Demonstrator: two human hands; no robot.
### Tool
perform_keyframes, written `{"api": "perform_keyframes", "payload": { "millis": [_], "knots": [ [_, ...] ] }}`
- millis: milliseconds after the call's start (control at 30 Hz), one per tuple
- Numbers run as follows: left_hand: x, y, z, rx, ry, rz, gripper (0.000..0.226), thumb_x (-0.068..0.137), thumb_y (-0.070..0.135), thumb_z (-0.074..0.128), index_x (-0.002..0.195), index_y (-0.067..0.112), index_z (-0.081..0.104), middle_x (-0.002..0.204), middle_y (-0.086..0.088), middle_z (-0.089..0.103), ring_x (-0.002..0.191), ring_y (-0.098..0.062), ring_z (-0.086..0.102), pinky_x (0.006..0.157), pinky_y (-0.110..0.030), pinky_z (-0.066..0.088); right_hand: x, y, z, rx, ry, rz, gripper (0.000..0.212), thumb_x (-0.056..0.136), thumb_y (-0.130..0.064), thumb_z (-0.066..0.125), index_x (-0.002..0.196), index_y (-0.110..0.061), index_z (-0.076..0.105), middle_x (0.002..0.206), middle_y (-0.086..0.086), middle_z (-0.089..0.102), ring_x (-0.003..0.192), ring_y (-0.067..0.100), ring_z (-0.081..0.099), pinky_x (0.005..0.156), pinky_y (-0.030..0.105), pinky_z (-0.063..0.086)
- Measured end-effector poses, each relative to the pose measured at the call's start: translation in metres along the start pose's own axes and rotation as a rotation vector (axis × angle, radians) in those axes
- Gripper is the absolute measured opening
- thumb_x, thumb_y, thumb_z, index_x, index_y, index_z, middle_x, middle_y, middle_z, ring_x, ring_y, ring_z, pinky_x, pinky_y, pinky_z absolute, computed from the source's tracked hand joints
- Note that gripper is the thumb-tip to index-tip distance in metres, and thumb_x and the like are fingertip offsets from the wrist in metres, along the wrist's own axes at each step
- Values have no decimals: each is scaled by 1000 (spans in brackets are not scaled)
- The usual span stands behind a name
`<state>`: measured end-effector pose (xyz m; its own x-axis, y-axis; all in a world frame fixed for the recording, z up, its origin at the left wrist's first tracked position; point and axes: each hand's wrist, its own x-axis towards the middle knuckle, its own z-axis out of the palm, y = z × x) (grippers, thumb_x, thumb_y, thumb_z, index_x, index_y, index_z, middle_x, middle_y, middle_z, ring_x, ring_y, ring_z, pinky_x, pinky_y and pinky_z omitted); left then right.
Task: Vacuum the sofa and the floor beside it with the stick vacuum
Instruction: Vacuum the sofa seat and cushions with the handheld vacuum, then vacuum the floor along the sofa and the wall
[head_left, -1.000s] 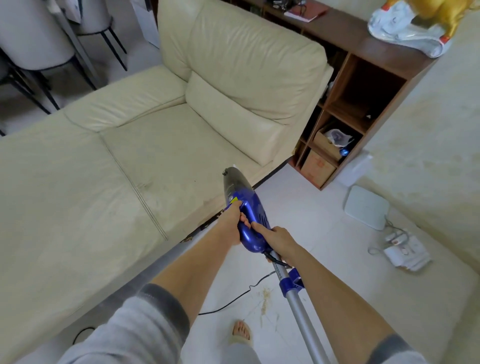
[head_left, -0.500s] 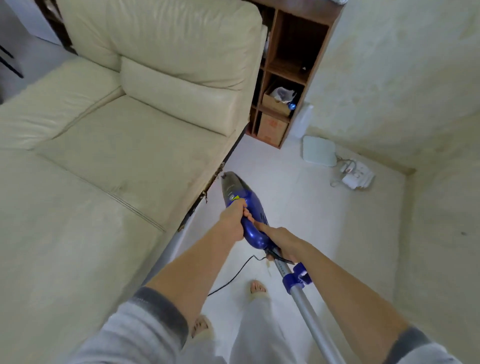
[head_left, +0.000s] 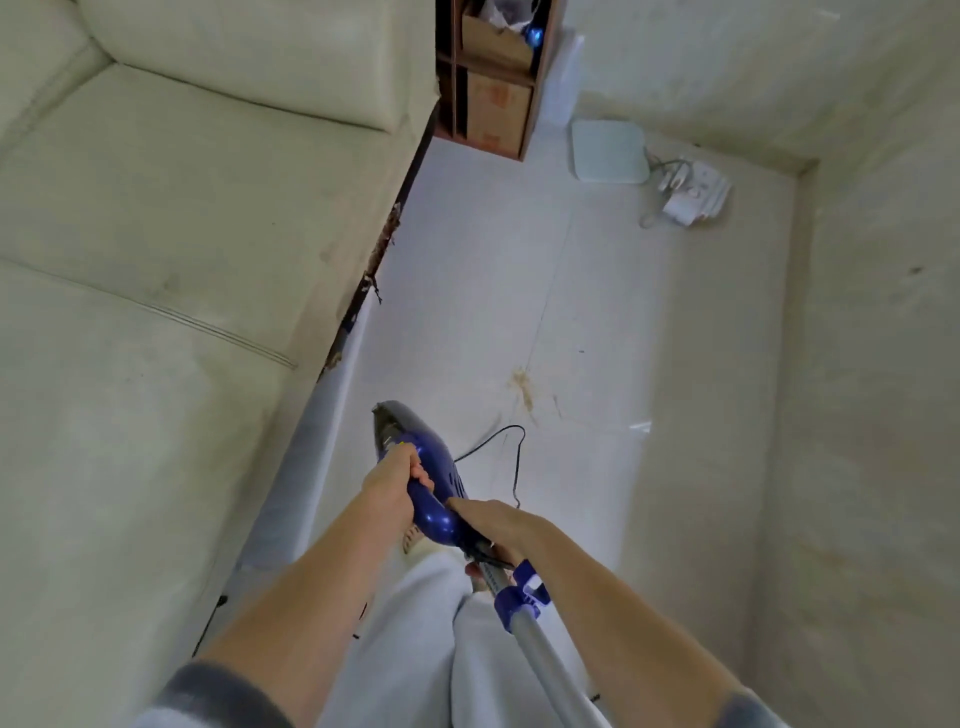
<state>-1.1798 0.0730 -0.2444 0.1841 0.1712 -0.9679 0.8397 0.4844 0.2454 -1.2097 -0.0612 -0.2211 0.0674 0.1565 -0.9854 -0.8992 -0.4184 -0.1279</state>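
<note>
Change: view has tipped down since the earlier frame; sofa (head_left: 156, 260) now fills the left, more floor (head_left: 519, 291) shows.
Stick vacuum (head_left: 421, 478): lower centre, over the floor; long axis lower right to upper left.
Left hand (head_left: 392, 483): wrapped around the blue body.
Right hand (head_left: 493, 525): gripping its rear end, by the tube.

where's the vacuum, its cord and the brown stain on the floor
vacuum (head_left: 423, 470): head view, on the blue motor body between the hands
cord (head_left: 511, 449): head view, on the black loop above the floor
brown stain (head_left: 523, 385): head view, on the streak at the tile joint
</note>
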Motion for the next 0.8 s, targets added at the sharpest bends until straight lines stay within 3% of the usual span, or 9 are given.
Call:
{"api": "perform_keyframes", "payload": {
  "millis": [167,233,300,400,467,600,667,733,800],
  "knots": [
    [11,-55,-10,-128,17,-54,31,87,6,46,59,16,38,37,6,34,28,-6,29,34,-14,30,23,50,0,-134,21,2,39,88,-50,49,88,-11,52,73,6,56,48,16,58,53,19,49],
    [19,-74,-8,-137,24,-58,32,89,7,46,59,16,38,36,6,33,26,-5,28,32,-11,29,36,71,-4,-210,68,-32,63,84,-66,42,105,-8,56,90,9,61,75,26,65,76,31,54],
    [28,-85,-7,-107,42,-52,29,87,6,47,61,15,40,36,6,33,26,-6,29,32,-12,29,48,90,-11,-357,88,-56,79,84,-73,28,123,-9,54,110,13,61,98,32,62,96,40,47],
    [49,-94,-9,-51,69,-38,23,85,7,52,65,15,46,42,4,38,32,-9,31,35,-15,31,49,110,-31,-785,139,-194,41,101,-34,32,128,-6,43,116,20,58,100,34,60,85,38,46],
    [59,-93,-11,-40,87,-23,21,85,8,55,66,14,48,43,3,39,33,-9,32,36,-16,32,53,120,-46,-1018,227,-361,27,99,-12,36,126,-10,40,110,17,55,99,35,58,74,38,41],
    [69,-82,-16,31,71,35,20,82,6,55,64,13,47,43,3,40,33,-9,32,38,-20,33,59,143,-48,-1203,351,-443,18,99,-22,26,88,-16,38,68,4,48,69,26,45,82,33,37],
    [71,-70,-20,82,44,75,20,80,6,56,64,13,47,44,3,40,34,-10,33,39,-21,33,57,151,-44,-1227,400,-520,14,92,-21,37,103,-20,46,73,0,51,76,23,42,96,30,33],
    [67,-55,-27,133,5,113,19,80,6,55,65,13,47,44,3,40,34,-10,33,39,-20,33,57,156,-34,-1331,483,-594,36,81,-17,53,117,-19,50,91,1,56,89,22,48,99,29,34],
    [63,-43,-30,167,-41,139,21,81,6,55,64,14,47,44,3,39,34,-9,33,39,-19,34,64,155,-31,-1375,659,-629,35,64,-12,70,98,-15,63,86,3,59,82,23,58,87,32,46]
  ]
}}
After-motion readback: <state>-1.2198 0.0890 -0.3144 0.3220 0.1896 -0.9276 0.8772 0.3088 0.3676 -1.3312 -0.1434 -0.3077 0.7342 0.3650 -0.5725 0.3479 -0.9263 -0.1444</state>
